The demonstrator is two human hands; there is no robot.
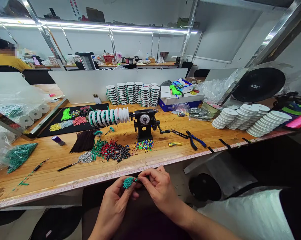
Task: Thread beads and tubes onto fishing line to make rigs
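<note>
My left hand (115,201) is closed around a bundle of thin green pieces (128,182), their round ends packed together and facing up. Beside it, my right hand (161,188) pinches thumb against forefinger, close to the bundle's right side. What lies between those fingertips is too small to make out. Both hands are in front of the table edge, above my lap. On the table beyond them lie piles of green tubes (97,150), red and black pieces (116,150) and coloured beads (144,145).
A hand-cranked winder (143,123) carries a row of white spools (110,116). Pliers (195,140), tweezers (179,134) and a yellow tube (175,144) lie right of it. Stacked spools (145,96) stand behind, with more white discs (251,116) at right. A person (9,56) sits far left.
</note>
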